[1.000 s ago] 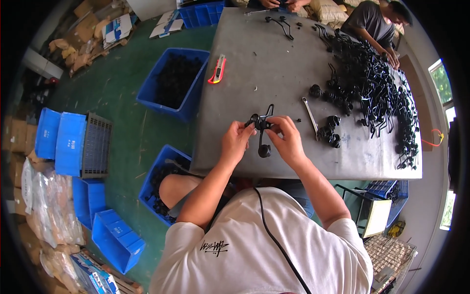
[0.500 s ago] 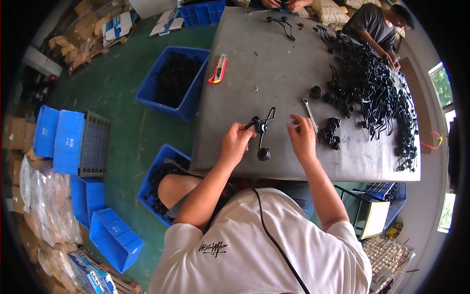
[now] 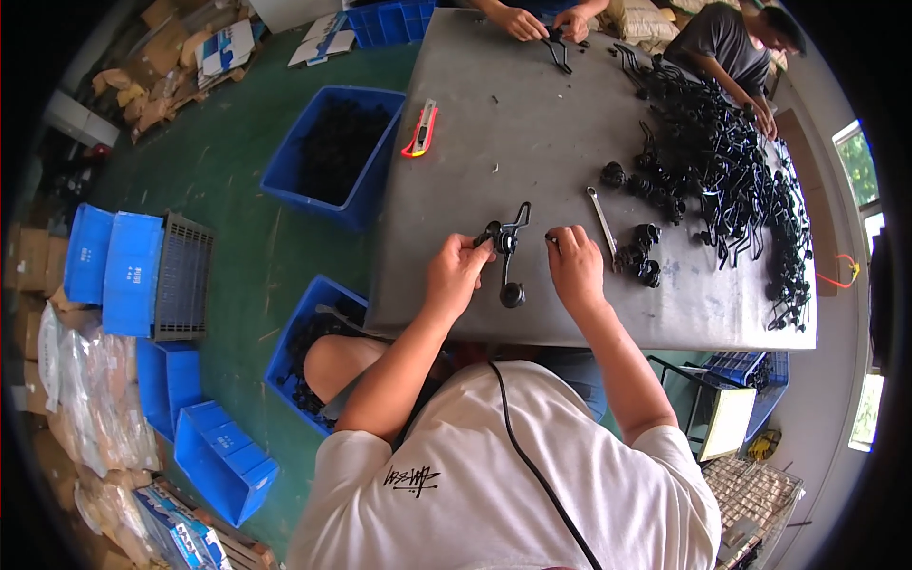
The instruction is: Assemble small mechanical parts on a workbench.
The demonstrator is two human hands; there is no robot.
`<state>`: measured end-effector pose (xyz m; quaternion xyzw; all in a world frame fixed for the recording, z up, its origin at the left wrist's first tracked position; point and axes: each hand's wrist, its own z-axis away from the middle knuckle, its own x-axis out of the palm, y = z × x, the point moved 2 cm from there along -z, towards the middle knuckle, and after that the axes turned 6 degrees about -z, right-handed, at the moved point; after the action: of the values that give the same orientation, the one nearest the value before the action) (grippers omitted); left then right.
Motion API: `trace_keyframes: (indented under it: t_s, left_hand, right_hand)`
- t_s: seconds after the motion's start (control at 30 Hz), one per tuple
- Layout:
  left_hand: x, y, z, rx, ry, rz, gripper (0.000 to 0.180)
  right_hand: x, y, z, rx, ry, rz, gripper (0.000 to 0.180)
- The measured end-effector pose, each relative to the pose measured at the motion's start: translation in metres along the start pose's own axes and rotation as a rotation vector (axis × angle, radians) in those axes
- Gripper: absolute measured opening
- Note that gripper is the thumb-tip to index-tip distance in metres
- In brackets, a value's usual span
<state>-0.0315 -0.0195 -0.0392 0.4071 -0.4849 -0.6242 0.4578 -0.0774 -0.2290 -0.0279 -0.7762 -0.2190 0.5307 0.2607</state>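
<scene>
Desk (image 3: 532, 123): grey surface filling the upper centre of the frame; its near edge runs just above the person's knees.
Heap of black parts (image 3: 736, 161): wire pieces and round knobs spread over the upper right of the desk, well apart from the hands.
Blue bin (image 3: 332, 157): on the green floor at the desk's left edge, upper centre-left, filled with black parts.
Left hand (image 3: 458, 275): centre of frame, fingers closed on the black clamp assembly, holding it at the desk's near edge.
Right hand (image 3: 573, 264): just right of centre, fingertips pinched together on a small item too small to identify; apart from the assembly.
Black clamp assembly (image 3: 506, 249): bent wire arm with a round knob hanging below it, between the two hands, at the left hand's fingertips.
Wrench (image 3: 602, 226): silver, lying on the desk just right of the right hand.
Utility knife (image 3: 421, 128): red and yellow, upper centre, near the desk's left edge.
</scene>
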Motion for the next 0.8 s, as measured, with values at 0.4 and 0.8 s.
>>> trace_keyframes:
  t_s: [0.4, 0.8]
  left_hand:
    - [-0.001, -0.006, -0.003, 0.026, 0.001, 0.033, 0.028]
    - [-0.001, -0.004, -0.001, -0.011, 0.000, -0.060, 0.033]
  right_hand:
    - [0.004, 0.002, 0.017, -0.157, -0.055, 0.053, 0.022]
    - [0.000, -0.049, 0.000, 0.003, -0.101, -0.470, 0.015]
